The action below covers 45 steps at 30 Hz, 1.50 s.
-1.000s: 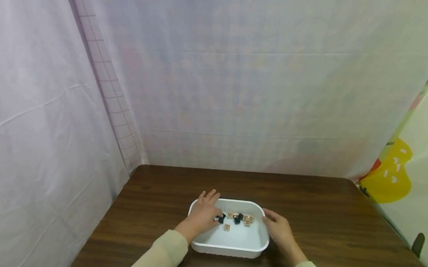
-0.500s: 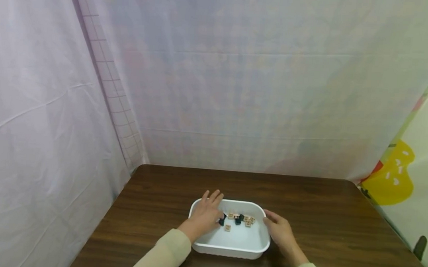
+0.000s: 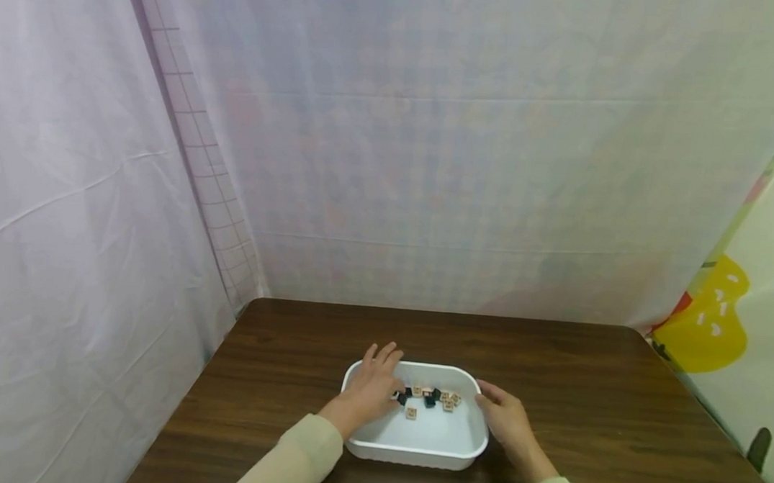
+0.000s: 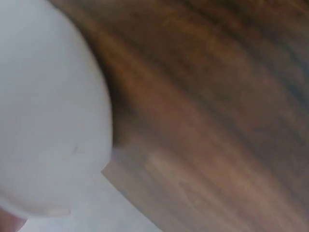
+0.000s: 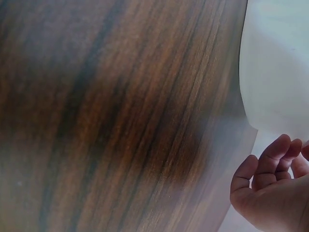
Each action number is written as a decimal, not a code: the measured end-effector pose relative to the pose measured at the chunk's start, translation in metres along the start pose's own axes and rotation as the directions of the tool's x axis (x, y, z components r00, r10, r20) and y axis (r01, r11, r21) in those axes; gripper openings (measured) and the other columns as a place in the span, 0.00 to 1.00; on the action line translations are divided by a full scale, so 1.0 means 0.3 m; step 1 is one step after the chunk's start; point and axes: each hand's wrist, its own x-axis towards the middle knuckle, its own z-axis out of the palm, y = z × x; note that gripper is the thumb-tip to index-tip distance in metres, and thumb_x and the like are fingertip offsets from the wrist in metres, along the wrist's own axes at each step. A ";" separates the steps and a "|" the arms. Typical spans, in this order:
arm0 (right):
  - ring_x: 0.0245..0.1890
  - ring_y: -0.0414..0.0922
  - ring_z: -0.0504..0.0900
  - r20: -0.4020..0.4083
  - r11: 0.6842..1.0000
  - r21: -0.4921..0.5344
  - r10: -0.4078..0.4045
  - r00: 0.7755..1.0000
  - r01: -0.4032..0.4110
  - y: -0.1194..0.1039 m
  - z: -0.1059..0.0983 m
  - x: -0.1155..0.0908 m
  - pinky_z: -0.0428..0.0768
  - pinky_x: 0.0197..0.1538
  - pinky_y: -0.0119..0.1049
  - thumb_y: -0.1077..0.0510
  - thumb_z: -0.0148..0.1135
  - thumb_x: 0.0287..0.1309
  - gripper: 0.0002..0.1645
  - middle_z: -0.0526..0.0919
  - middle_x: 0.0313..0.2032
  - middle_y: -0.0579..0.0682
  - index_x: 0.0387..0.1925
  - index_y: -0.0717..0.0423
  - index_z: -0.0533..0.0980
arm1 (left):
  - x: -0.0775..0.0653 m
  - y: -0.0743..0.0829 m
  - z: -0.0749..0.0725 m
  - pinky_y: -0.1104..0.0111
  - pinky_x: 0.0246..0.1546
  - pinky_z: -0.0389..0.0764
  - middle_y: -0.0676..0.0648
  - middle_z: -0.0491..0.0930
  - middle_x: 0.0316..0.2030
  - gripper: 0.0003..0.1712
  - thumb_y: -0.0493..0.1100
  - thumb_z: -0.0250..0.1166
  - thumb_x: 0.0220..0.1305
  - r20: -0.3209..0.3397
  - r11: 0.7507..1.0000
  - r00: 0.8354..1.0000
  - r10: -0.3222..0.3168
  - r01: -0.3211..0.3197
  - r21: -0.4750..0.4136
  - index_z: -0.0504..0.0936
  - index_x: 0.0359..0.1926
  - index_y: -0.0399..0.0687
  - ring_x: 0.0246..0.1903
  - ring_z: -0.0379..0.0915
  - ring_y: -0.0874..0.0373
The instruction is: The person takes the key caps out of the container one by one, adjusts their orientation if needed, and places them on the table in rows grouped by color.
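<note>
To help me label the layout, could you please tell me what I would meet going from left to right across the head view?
White side sheet, left hand, nearest tan tile, right hand, yellow shape.

On the brown wood-grain worktop (image 3: 292, 338), a white rounded-rectangular tray (image 3: 433, 431) sits between left hand (image 3: 371, 392) and right hand (image 3: 506, 418). Inside, small black blocks (image 3: 402, 400) lie beside the left hand, perhaps touching it; others lie among small square beige tiles (image 3: 448, 405) towards the right hand.

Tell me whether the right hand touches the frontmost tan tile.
Apart: the head view shows bare floor of the white tray between the frontmost tan tile and the right hand.
</note>
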 end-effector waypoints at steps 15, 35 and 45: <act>0.59 0.66 0.73 0.026 0.999 0.031 0.012 1.000 -0.013 -0.006 -0.008 0.001 0.74 0.57 0.56 0.61 0.52 0.69 0.26 0.71 0.61 0.72 0.64 0.70 0.69 | -0.041 -0.159 -0.137 0.45 0.69 0.52 0.40 0.68 0.66 0.11 0.50 0.75 0.57 -0.025 0.956 0.984 -0.178 0.167 -0.241 0.87 0.40 0.57 0.70 0.54 0.43; 0.53 0.63 0.78 0.045 0.996 0.072 0.050 0.998 -0.053 -0.009 -0.014 0.010 0.78 0.53 0.53 0.62 0.54 0.67 0.26 0.73 0.59 0.72 0.63 0.71 0.70 | -0.212 -0.416 -0.065 0.37 0.64 0.55 0.34 0.71 0.60 0.10 0.46 0.77 0.52 0.067 0.901 0.947 -0.313 0.319 -0.296 0.83 0.30 0.54 0.64 0.61 0.36; 0.42 0.54 0.83 0.053 0.992 0.116 0.043 0.998 -0.049 0.003 -0.012 0.012 0.83 0.40 0.45 0.64 0.53 0.67 0.26 0.75 0.55 0.74 0.63 0.72 0.69 | -0.257 -0.459 -0.008 0.38 0.61 0.60 0.33 0.72 0.57 0.10 0.44 0.77 0.51 0.176 0.883 0.931 -0.321 0.361 -0.301 0.82 0.29 0.55 0.62 0.62 0.34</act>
